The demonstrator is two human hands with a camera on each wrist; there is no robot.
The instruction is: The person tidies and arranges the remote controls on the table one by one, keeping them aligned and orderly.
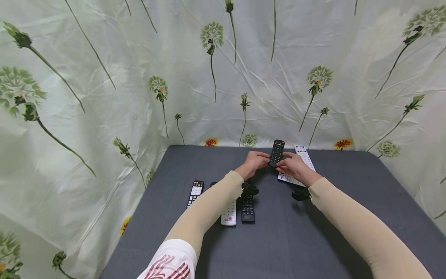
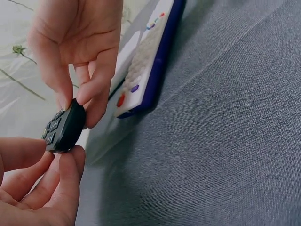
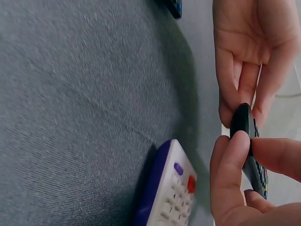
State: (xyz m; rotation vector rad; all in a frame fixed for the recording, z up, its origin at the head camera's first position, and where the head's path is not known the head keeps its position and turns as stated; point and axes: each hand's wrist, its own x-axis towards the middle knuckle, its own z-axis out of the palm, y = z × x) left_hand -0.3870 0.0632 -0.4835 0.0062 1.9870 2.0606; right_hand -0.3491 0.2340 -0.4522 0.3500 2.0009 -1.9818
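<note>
A small black remote control [image 1: 277, 150] with coloured buttons near one end is held up off the table at its far side, buttons facing up. My left hand [image 1: 255, 162] pinches it from the left, thumb on the button face and fingers beneath, as the left wrist view shows. From the other side my right hand [image 1: 294, 166] pinches it too, between thumb and fingers. Just beyond the right hand lies a white remote [image 1: 304, 155], partly covered by that hand and wrist. Its purple side [image 2: 157, 70] shows in the left wrist view.
Left of centre, several remotes lie in a row under my left forearm: a black one with a white pad [image 1: 196, 190], a white one [image 1: 229, 215] and a long black one [image 1: 248, 211]. The dark grey table [image 1: 278, 248] ends at a flower-print cloth [image 1: 188, 97] behind.
</note>
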